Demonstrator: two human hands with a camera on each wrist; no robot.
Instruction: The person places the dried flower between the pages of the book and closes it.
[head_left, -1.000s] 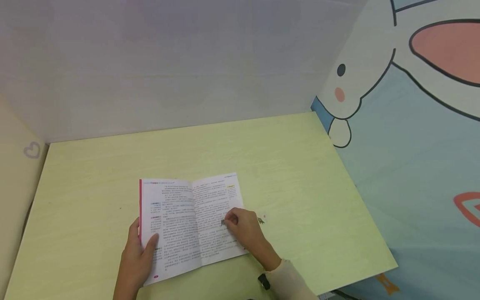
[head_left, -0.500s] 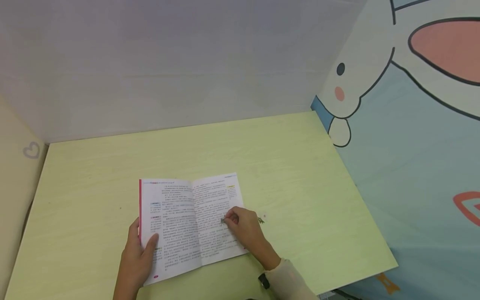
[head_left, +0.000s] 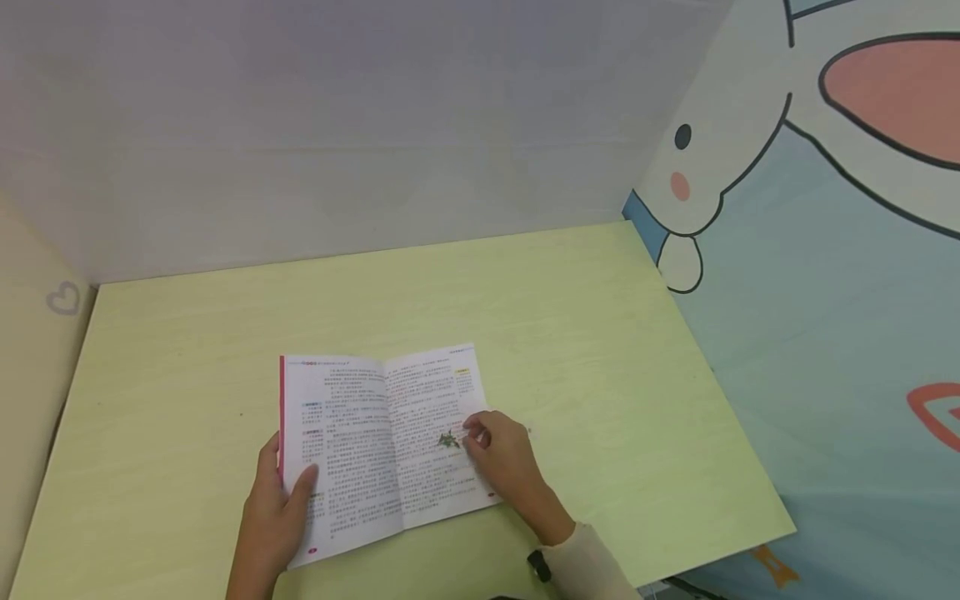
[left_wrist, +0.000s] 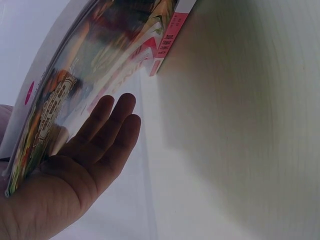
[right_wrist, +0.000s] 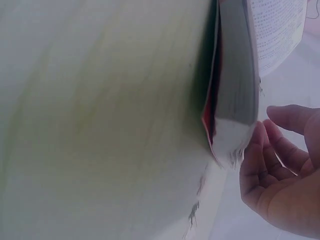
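An open book [head_left: 345,450] with printed text on both pages lies at the front of the table. My left hand [head_left: 273,517] holds its left side, thumb over the page margin; in the left wrist view the fingers [left_wrist: 117,125] reach along under the pictured cover [left_wrist: 75,80]. On the right page shows a small green leafy sprig [head_left: 448,439], apparently printed on a thin clear strip, whose outline is hard to see. Just right of it, my right hand [head_left: 510,462] hovers over the page edge. Its thumb and forefinger are apart, with nothing visible between them.
The pale yellow-green table [head_left: 562,333] stretches behind and right of the book. A plain wall [head_left: 360,142] stands at the back. On the right hangs a blue cartoon-printed sheet [head_left: 810,333]. A dark band [head_left: 537,565] sits at the right wrist.
My right hand has shifted slightly right, its thumb and forefinger have parted, and the green sprig shows fully on the page. The left hand and book have stayed put.
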